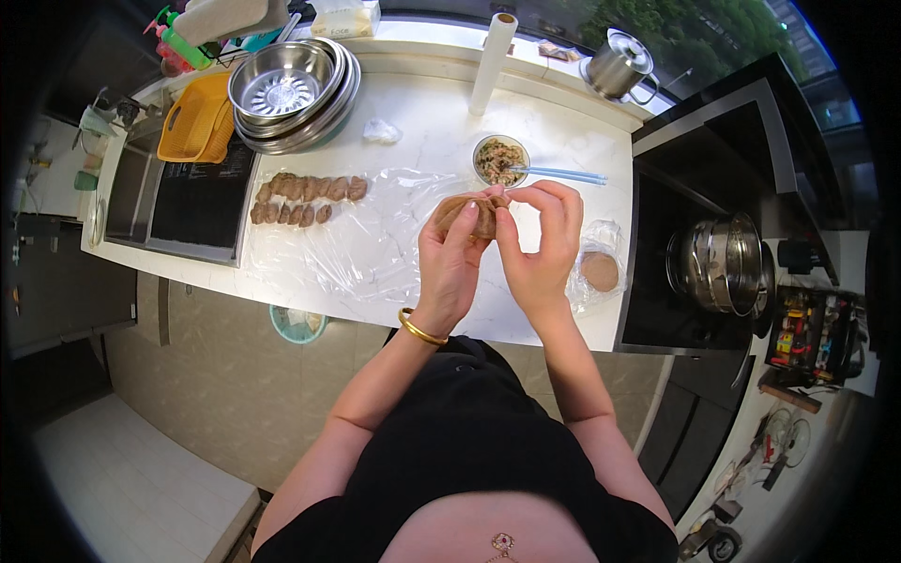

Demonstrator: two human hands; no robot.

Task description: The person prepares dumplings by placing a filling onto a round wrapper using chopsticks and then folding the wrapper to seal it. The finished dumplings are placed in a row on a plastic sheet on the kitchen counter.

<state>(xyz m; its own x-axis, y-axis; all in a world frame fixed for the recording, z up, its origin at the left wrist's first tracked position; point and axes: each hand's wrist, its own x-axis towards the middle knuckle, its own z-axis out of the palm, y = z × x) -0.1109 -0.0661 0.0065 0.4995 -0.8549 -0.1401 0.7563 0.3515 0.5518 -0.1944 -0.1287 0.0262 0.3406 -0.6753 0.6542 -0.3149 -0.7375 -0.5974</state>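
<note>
A brown dough dumpling (481,217) is held up over the counter between both hands. My left hand (454,260) cups it from the left, thumb on top, and my right hand (540,246) pinches its right edge with thumb and index finger. Just beyond them stands a bowl of chopped filling (501,160), with light blue chopsticks (566,174) resting in it and pointing right. Two rows of brown dumplings (303,188) lie on clear plastic film (359,246) to the left. Right of my right hand, a round piece of brown dough (599,271) sits on crumpled plastic film.
Stacked steel basins (285,88) and a yellow plastic basket (196,119) stand at the back left. A roll of plastic film (493,65) stands upright at the back. To the right, a steel pot (718,264) sits on the black cooktop (654,302). A crumpled white wad (382,131) lies near the basins.
</note>
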